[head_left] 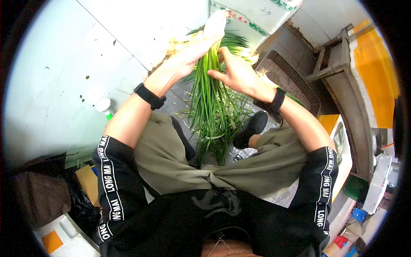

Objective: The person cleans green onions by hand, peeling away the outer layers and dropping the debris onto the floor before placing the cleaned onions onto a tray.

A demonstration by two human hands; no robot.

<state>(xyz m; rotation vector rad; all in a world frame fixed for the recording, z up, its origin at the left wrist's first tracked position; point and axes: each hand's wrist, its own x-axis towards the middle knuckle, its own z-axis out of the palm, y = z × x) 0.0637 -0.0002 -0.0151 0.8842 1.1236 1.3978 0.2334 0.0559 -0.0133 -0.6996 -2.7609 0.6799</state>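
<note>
A bunch of scallions (207, 88) hangs with its white root ends up and its long green leaves down between my knees. My left hand (195, 50) is closed around the upper part of the bunch, just below the white ends. My right hand (238, 73) is beside the leaves on the right, thumb and fingers apart, the fingertips at or near the green stalks. Whether they touch is hard to tell. More scallions (240, 50) lie on the floor behind my hands, partly hidden by them.
Loose leaf trimmings (233, 112) cover the floor between my shoes. White foam boxes (252, 21) with green-edged tape stand at the back. A brown mat (291, 77) lies to the right, near a metal-framed table (342, 81). A pale wall (64, 77) borders the left.
</note>
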